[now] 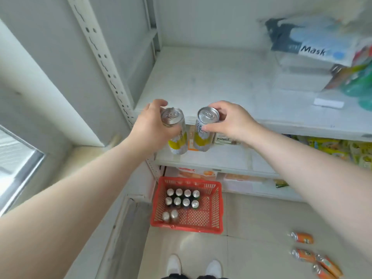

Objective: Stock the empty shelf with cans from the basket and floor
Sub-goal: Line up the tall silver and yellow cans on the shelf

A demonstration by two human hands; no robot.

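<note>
Silver and yellow, two slim drink cans are held upright side by side, just in front of the near edge of a pale, mostly bare shelf (201, 77). The left hand (150, 125) wraps around the left can (175, 131) from its left side, fingers closed on the upper body. The right hand (231, 121) pinches the right can (204, 129) near its top, thumb on the near side and fingers behind the rim. The cans are close together but not touching.

Below, on the tiled floor, a red plastic basket (213, 214) holds ten more cans (182, 200) standing upright in its left half. To the near right, several orange cans (304, 238) lie on their sides on the floor. At the shelf's far right sits a packet marked "Mask" (314, 50).
</note>
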